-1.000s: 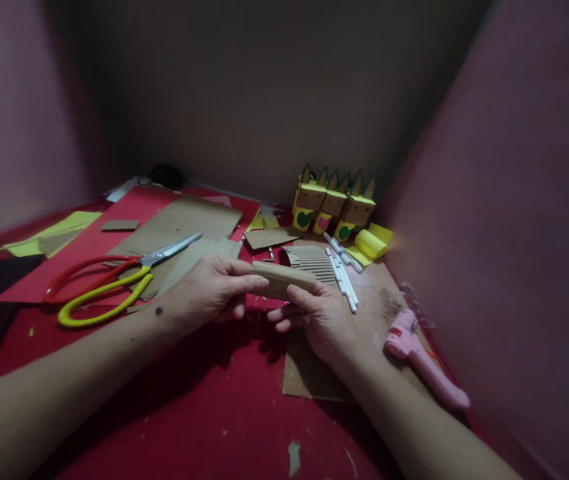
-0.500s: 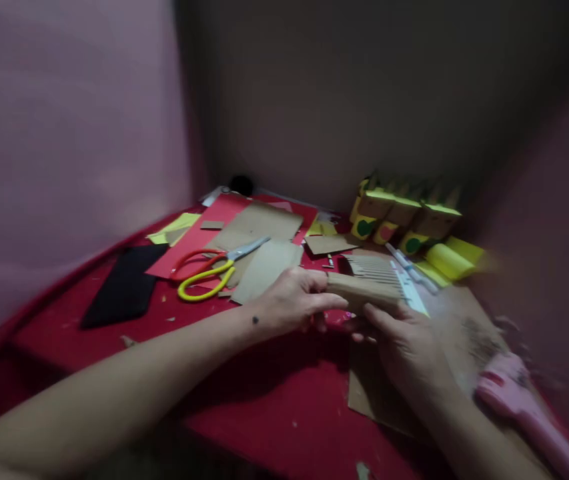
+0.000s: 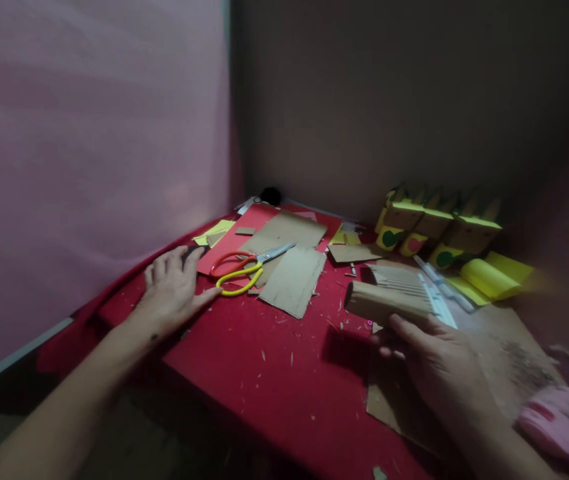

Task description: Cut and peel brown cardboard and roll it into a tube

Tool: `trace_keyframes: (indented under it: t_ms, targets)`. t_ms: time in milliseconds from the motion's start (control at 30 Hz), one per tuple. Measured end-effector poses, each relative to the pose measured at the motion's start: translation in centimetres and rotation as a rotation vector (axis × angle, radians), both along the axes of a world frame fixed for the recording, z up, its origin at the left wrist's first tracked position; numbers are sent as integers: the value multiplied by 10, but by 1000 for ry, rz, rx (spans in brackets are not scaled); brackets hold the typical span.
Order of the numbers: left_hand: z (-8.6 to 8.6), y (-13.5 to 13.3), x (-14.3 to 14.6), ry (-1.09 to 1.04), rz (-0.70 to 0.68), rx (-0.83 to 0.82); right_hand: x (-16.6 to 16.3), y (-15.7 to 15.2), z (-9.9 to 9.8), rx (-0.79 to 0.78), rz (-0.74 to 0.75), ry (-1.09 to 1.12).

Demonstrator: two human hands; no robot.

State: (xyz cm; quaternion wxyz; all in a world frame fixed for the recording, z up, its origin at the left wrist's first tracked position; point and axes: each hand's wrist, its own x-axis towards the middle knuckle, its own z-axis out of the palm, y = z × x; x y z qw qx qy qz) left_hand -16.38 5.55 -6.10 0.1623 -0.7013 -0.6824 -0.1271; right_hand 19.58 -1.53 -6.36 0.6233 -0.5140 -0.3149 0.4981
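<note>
My right hand (image 3: pixel 429 353) grips a brown cardboard tube (image 3: pixel 383 303) by its near right side, holding it raised above the table. Just behind the tube shows a card piece cut into narrow strips (image 3: pixel 401 280); whether it is joined to the tube I cannot tell. On the left, my left hand (image 3: pixel 171 283) is empty with its fingers spread, over a black flat object (image 3: pixel 195 256) that it mostly hides. Its thumb tip reaches the yellow handle of the scissors (image 3: pixel 239 283), which lie with red and yellow handles and blades pointing right, partly over a cardboard piece (image 3: pixel 294 283).
Red paper (image 3: pixel 254 219), more cardboard (image 3: pixel 357 253) and scraps lie on the red table (image 3: pixel 264 373). Box-like yellow and brown figures (image 3: pixel 434 223) stand at the back right, near rolled yellow paper (image 3: pixel 489 277) and white sticks (image 3: pixel 444 287). A pink glue gun (image 3: pixel 559 420) lies front right.
My left hand has let go of the cardboard tube and moved left to the black flat object. The tube stays in my right hand. The view has shifted left.
</note>
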Motion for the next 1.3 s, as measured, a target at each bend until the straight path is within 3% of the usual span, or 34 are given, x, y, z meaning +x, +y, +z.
trace_keyframes:
  t_ms: [333,633,700,767,867,933,1067,1167,1300]
  targets:
    - [12,-10,-48,44,160,-138,0,3,-2,-24,27,22]
    - [5,10,-69,97,125,-174,1,4,-3,-18,31,47]
    - [13,12,-56,81,97,-146,1,3,-3,-5,34,60]
    - [24,11,-32,16,-27,-91,0,3,-2,18,44,73]
    - [41,9,21,-331,-219,-80,-2,4,0,39,85,103]
    - [50,7,60,-573,-422,-211,-2,6,0,77,105,149]
    - [58,8,134,-792,-728,-538,2,12,0,111,114,224]
    - [57,9,173,-916,-754,-743,3,13,1,118,125,235]
    - [51,7,197,-1006,-697,-783,3,12,-1,123,146,201]
